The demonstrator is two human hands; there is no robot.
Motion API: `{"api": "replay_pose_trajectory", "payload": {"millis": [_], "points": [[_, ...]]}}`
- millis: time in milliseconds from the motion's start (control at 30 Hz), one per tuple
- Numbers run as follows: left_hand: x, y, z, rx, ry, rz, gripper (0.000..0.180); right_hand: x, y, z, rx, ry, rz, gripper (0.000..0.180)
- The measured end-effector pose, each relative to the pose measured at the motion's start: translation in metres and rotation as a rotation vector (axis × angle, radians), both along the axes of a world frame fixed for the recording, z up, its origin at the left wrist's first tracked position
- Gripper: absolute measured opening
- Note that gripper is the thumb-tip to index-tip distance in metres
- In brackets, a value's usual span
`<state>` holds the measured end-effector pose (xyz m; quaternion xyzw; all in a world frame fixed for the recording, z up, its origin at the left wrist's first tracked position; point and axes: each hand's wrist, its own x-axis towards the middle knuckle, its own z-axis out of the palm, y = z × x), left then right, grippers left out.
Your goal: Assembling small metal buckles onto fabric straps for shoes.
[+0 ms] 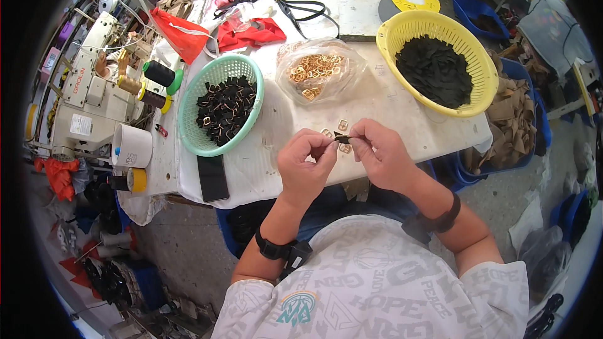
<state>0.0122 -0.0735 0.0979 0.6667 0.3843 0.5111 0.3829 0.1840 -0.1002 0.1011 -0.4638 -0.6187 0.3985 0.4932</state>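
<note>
Near the table's front edge, my left hand [306, 162] and my right hand [380, 154] meet over a small black fabric strip [341, 138]. Each hand pinches one end of it between thumb and fingers. Whether a buckle is threaded on the strip is too small to tell. A few loose gold buckles [343, 124] lie on the table around my fingertips. Just beyond, a clear plastic bag [352, 81] holds many more gold buckles. To the left, a pale green basket [186, 127] contains black strips with gold buckles. A yellow basket [488, 81] of black fabric pieces stands on the right.
A black phone [213, 179] lies at the table's front left, near a white cup-like container [132, 145]. Beyond it are thread spools [160, 74] and a sewing machine [81, 97]. Red cloth [251, 33] and black straps lie at the back. Blue bins [541, 116] flank the right side.
</note>
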Motion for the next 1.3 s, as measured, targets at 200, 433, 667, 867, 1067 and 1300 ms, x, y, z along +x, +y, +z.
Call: {"api": "replay_pose_trajectory", "payload": {"millis": [200, 433, 667, 867, 1067, 1300], "points": [[0.005, -0.004, 0.009, 0.213, 0.124, -0.005, 0.008, -0.003, -0.001, 0.003, 0.108, -0.041, -0.035, 0.004], [0.003, -0.003, -0.010, -0.013, -0.055, 0.016, 0.006, -0.001, -0.002, 0.001, 0.103, -0.016, -0.055, 0.005], [0.007, -0.002, 0.000, -0.166, -0.108, -0.033, 0.003, 0.001, 0.000, 0.001, 0.133, -0.049, -0.079, 0.006], [0.002, 0.004, -0.002, -0.046, -0.015, -0.082, 0.004, -0.004, -0.002, 0.005, 0.223, -0.114, -0.054, 0.007], [0.007, 0.004, -0.004, 0.217, 0.190, -0.002, 0.007, -0.007, -0.003, -0.004, 0.155, -0.032, -0.104, 0.005], [0.009, -0.003, -0.011, 0.199, 0.231, 0.023, 0.004, -0.009, -0.005, -0.003, -0.100, 0.187, -0.068, 0.003]]}}
